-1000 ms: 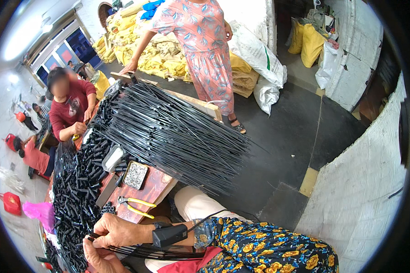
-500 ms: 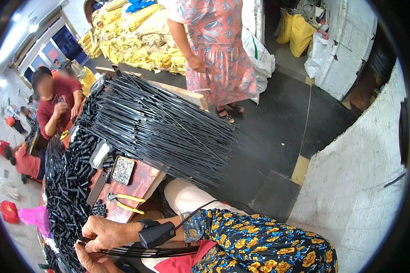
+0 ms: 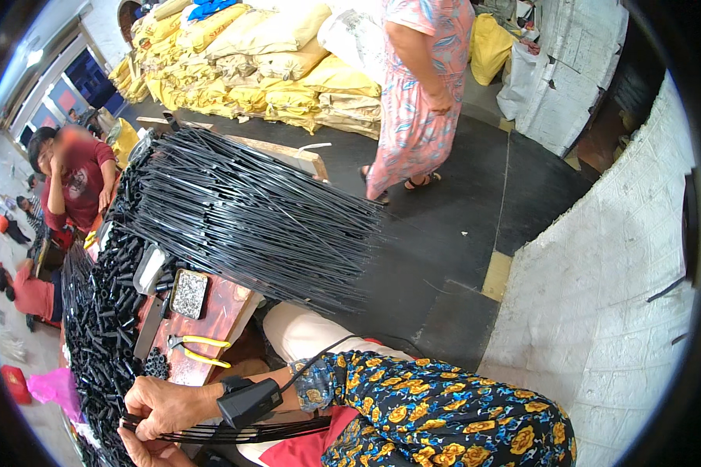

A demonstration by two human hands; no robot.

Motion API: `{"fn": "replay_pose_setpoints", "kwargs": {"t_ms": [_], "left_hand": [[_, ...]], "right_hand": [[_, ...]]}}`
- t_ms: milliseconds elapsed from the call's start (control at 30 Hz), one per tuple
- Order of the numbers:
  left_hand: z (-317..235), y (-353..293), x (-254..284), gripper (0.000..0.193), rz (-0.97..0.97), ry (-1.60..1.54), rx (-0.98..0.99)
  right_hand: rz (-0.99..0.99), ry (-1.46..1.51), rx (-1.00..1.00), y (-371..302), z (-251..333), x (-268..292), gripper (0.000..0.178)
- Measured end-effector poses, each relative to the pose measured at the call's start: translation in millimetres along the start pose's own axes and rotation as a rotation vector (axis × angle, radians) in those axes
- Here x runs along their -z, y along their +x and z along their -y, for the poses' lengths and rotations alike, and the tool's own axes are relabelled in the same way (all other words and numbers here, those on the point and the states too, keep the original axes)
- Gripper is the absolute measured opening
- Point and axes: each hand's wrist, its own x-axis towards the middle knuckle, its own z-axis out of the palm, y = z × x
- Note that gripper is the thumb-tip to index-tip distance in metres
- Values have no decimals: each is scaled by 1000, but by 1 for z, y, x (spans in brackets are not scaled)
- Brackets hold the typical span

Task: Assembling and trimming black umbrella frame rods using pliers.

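My right hand, its forearm in a floral sleeve with a black device strapped at the wrist, pinches a small bundle of thin black rods near their left ends. Below it, my left hand is partly cut off by the lower edge, its fingers closed against the same ends. The rods run rightward under my right forearm, over a red cloth on my lap. Close to my hands lie pliers with yellow handles and a cluster of small black tubes.
A large heap of black rods covers the table, beside a mound of short black tubes. A tray of small metal bits and a flat blade lie nearby. One person stands beyond; another sits left.
The view has shifted slightly, and the standing person has stepped to the right. The seated person's hand has risen to the head. Both my hands keep hold of the rods.
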Motion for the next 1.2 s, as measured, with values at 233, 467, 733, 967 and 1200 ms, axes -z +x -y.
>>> {"fn": "replay_pose_setpoints", "kwargs": {"t_ms": [233, 467, 733, 967, 1200], "left_hand": [[1, 2, 4, 29, -34, -7, -7], [5, 1, 10, 29, -73, -2, -18], [1, -4, 0, 28, -61, -22, -10], [16, 1, 40, 30, 40, 130, -172], [7, -1, 32, 32, 97, 36, -147]], "right_hand": [[60, -22, 4, 1, 0, 2, 20], [16, -11, 39, 1, -6, -1, 23], [80, -61, 34, 0, -4, 0, 18], [86, -58, 58, -3, 4, -4, 16], [82, -67, 60, -4, -1, -8, 17]]}}
